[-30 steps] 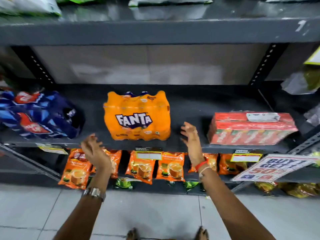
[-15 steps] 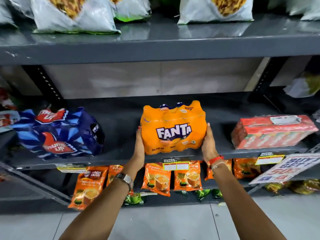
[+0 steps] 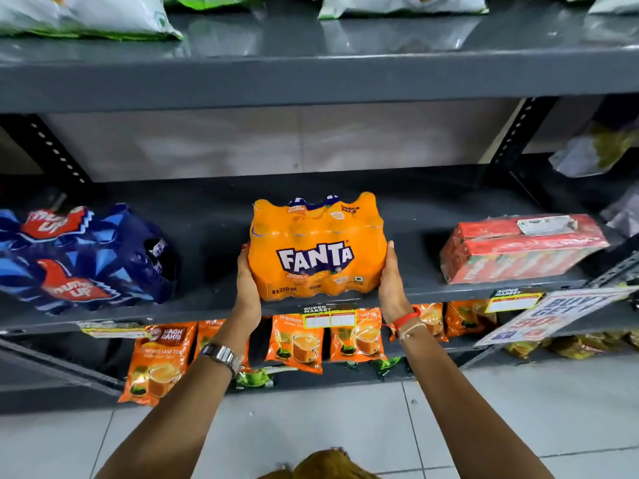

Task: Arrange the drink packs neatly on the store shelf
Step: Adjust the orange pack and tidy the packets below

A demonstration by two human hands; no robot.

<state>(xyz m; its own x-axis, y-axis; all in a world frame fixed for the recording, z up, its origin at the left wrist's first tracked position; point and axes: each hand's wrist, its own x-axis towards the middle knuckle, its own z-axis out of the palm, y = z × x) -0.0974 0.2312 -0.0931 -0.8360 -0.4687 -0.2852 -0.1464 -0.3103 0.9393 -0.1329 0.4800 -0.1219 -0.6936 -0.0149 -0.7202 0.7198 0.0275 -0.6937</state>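
Note:
An orange Fanta pack [image 3: 316, 247] stands upright at the front middle of the dark grey shelf [image 3: 214, 233], its label facing me. My left hand [image 3: 246, 288] presses flat against its left side and my right hand [image 3: 392, 283] against its right side, so both hold it. A blue Thums Up pack [image 3: 83, 257] lies tilted at the left end of the same shelf. At the right end rests a red drink carton pack [image 3: 518, 248], slightly angled.
Bare shelf lies on either side of the Fanta pack. Orange tea pouches [image 3: 297, 340] hang on the shelf below, with price tags [image 3: 328, 314] on the shelf edge and a promo sign [image 3: 549, 314] at right. Snack bags [image 3: 79, 15] sit on the upper shelf.
A second ago both hands were open in front of the shelf, apart from the Fanta pack. They have since closed in on its two sides and grip it; the view has moved closer.

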